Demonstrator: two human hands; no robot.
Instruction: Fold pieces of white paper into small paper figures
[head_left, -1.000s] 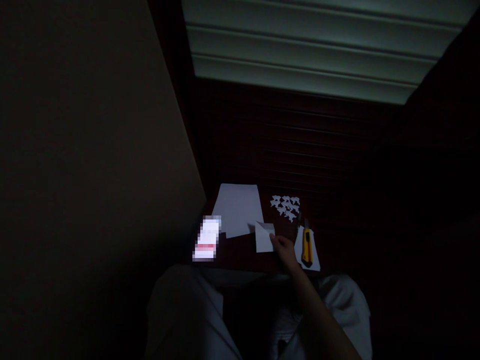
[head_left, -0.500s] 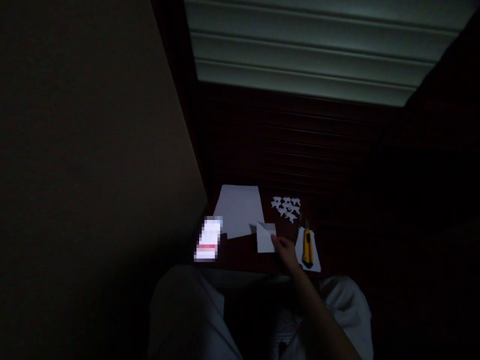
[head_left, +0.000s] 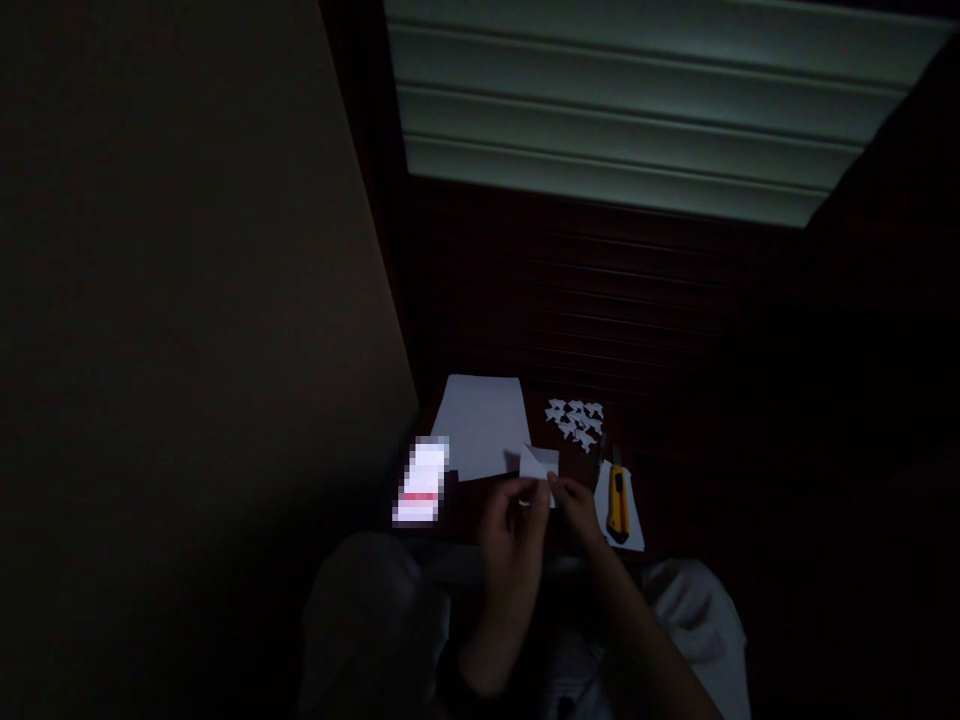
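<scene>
A small square of white paper (head_left: 538, 464), creased across one corner, is between my two hands over the dark table. My right hand (head_left: 576, 507) pinches its right edge. On the left side, my left hand (head_left: 514, 520) has thumb and fingertips at the paper's lower edge, closed on it and covering part of it. Just beyond the paper lies a larger white sheet (head_left: 484, 425). A yellow utility knife (head_left: 618, 505) rests on a stack of white paper (head_left: 634, 530) to the right of my right hand.
Several small folded white paper pieces (head_left: 576, 420) lie at the table's back right. A lit phone (head_left: 421, 480), its screen blurred, is at the left edge. A wall (head_left: 300, 250) rises on the left, with slatted shutters (head_left: 600, 130) ahead. The room is dim.
My left hand has come into view from below and taken hold of the paper's lower left part. My right hand still pinches the paper. The view has shifted slightly.
</scene>
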